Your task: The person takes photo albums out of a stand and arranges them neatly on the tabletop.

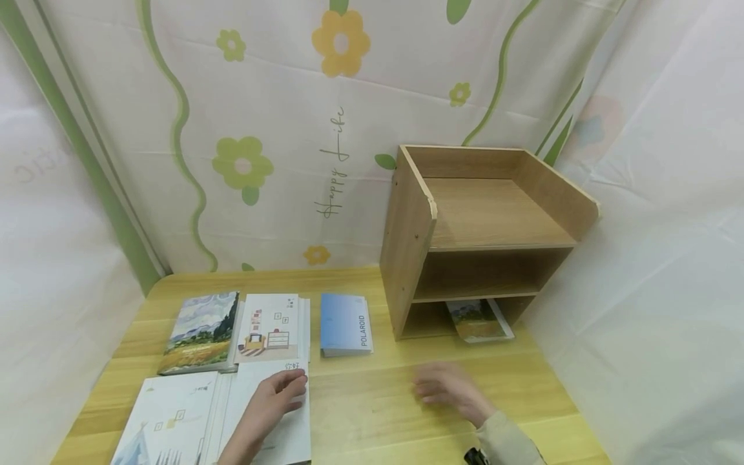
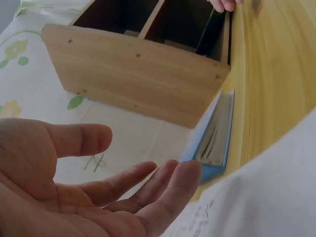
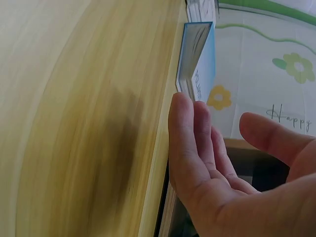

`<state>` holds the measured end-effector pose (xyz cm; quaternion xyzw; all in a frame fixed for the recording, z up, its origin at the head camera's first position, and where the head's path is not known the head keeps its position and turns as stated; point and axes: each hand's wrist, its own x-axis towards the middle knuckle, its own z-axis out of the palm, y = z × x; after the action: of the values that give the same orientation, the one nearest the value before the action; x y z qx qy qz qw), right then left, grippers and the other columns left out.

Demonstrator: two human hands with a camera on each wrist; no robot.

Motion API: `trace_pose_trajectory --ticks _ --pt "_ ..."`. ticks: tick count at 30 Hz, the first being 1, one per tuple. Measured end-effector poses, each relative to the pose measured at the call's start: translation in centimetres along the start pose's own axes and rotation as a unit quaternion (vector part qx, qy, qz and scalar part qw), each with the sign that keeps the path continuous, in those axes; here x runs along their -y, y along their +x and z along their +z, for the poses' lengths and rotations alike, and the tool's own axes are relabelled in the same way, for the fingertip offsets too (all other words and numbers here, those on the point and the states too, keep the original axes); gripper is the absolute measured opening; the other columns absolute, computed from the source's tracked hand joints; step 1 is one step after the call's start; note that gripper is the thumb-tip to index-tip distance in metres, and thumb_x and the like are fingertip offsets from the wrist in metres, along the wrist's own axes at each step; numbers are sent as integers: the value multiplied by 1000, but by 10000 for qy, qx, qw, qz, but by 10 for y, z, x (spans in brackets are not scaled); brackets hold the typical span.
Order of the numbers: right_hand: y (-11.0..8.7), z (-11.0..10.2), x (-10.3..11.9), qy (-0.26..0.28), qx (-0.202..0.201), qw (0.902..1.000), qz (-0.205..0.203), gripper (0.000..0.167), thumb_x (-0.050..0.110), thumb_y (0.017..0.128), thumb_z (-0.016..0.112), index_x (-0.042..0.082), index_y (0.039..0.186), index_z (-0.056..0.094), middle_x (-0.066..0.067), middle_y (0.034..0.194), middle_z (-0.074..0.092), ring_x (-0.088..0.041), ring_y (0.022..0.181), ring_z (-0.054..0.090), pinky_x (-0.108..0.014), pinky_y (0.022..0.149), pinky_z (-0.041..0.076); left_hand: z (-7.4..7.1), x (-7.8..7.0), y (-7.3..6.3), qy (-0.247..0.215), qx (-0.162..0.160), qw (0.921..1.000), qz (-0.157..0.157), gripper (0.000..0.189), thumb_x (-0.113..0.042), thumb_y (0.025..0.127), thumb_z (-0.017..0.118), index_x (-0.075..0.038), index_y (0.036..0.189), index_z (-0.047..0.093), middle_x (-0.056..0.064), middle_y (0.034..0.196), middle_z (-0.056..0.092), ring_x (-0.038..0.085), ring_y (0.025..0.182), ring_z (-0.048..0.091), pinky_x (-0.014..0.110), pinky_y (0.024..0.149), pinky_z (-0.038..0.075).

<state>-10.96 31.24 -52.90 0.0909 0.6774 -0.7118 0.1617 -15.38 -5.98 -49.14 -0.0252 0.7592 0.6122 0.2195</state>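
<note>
My left hand [image 1: 273, 402] hovers over a white book [image 1: 293, 433] at the front left, thumb apart from loosely bent fingers, holding nothing. Blurred in the head view, my right hand [image 1: 452, 389] is above the table in front of the wooden shelf unit [image 1: 408, 248]. In the right wrist view this right hand [image 3: 212, 163] has its fingers extended and its palm bare. A book with a painted landscape cover [image 1: 479, 321] lies in the shelf's bottom compartment, its front end sticking out. Between the hands, farther back, lies a blue book marked POLAROID [image 1: 343, 324].
Another landscape-covered book [image 1: 203, 330] lies at the back left, beside a white book with a furniture drawing [image 1: 270, 323]. Nearer is a white book with a tent drawing [image 1: 174, 413]. The shelf stands at the table's back right, by a floral curtain [image 1: 279, 97].
</note>
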Motion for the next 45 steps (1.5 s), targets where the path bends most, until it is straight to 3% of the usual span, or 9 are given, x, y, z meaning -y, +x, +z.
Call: trace_pose_trajectory --ticks 9,18,25,32,45 --pt "-4 -35 3 62 -96 9999 62 40 15 101 54 -17 125 51 -31 116 61 -42 102 63 -50 89 53 21 -5 8 -358 588 9966 444 53 -30 100 59 12 131 52 26 126 58 38 110 60 46 88 54" --pt "-4 -53 5 69 -126 9999 66 40 16 101 55 -15 126 51 -30 117 61 -41 104 63 -50 91 52 43 -5 17 -773 1039 9891 704 58 -27 97 62 18 130 48 30 126 56 43 111 58 46 89 54" --pt "-8 -63 5 97 -153 9998 25 42 16 101 54 -16 128 50 -30 120 60 -42 106 61 -50 93 51 59 -4 26 -941 1237 9852 724 52 -24 99 59 18 129 48 29 126 57 44 111 58 48 88 54" --pt "-11 -75 2 114 -67 9999 -48 43 13 103 49 -18 132 44 -31 124 58 -41 110 60 -51 96 48 71 -11 26 -1108 1414 9805 796 46 -21 100 57 16 126 52 22 120 62 46 111 57 51 90 53" --pt "-12 -88 6 365 -430 9984 50 40 12 101 54 -15 130 48 -28 119 62 -36 106 63 -49 95 50 91 -16 36 -1339 1555 9768 608 49 -21 100 57 18 129 48 26 120 60 46 114 56 50 93 51"
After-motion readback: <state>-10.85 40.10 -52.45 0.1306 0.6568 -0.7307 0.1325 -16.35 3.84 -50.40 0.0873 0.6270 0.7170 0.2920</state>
